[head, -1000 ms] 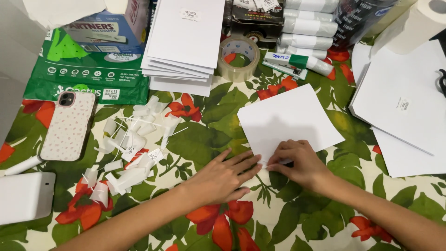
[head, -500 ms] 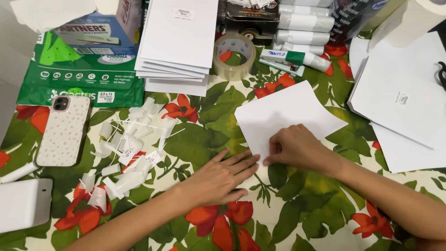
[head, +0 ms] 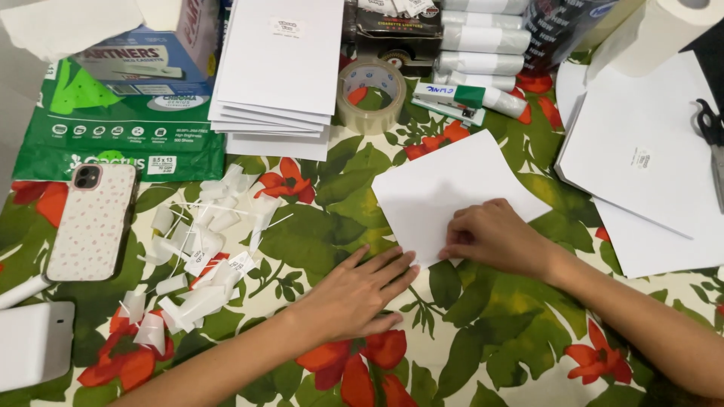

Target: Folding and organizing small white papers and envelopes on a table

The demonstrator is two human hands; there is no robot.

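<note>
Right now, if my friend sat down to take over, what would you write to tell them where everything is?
Left hand: flat on the flowered tablecloth, fingertips at the near corner of the white envelope; holds nothing.
Right hand: pressing down on the envelope's near edge, fingers curled.
The envelope lies tilted in the middle of the table.
Stack of white envelopes at the back; more white sheets on the right.
Pile of peeled paper strips on the left, beside a phone.
Tape roll and stapler behind.
Done: many strips already peeled.
Left: this envelope is not yet set aside on either pile.
</note>
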